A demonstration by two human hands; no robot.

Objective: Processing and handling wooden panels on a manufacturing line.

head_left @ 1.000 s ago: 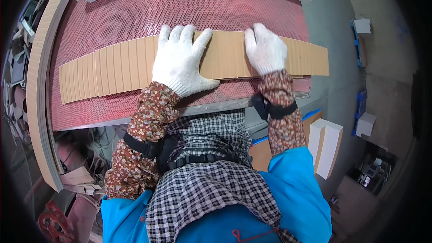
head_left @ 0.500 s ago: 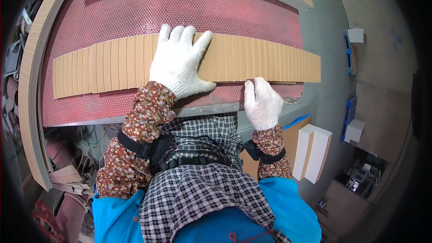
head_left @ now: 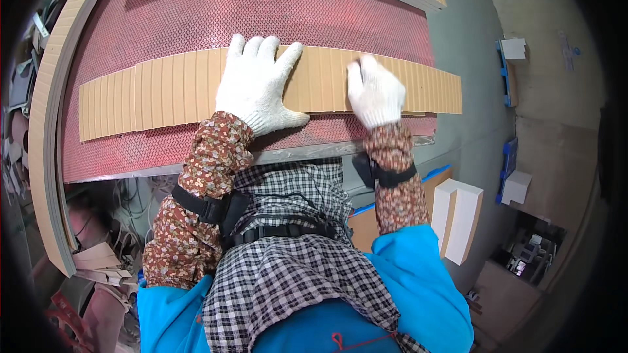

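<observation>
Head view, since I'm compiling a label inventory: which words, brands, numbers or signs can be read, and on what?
No text can be read.
Long tan ribbed strip, left hand's white knitted glove, right hand's white knitted glove: no lettering visible.
Dull brown surface at far right: faint bluish marks, too blurred to read.

The gloved left hand (head_left: 252, 88) lies palm down over the tabletop (head_left: 314, 13), fingers spread toward its far edge, thumb stretched rightward. The gloved right hand (head_left: 379, 95), closer to the tabletop's right edge, is curled, its palm hidden. Left forearm (head_left: 212, 157) and right forearm (head_left: 402, 206) both reach across the near edge.
</observation>
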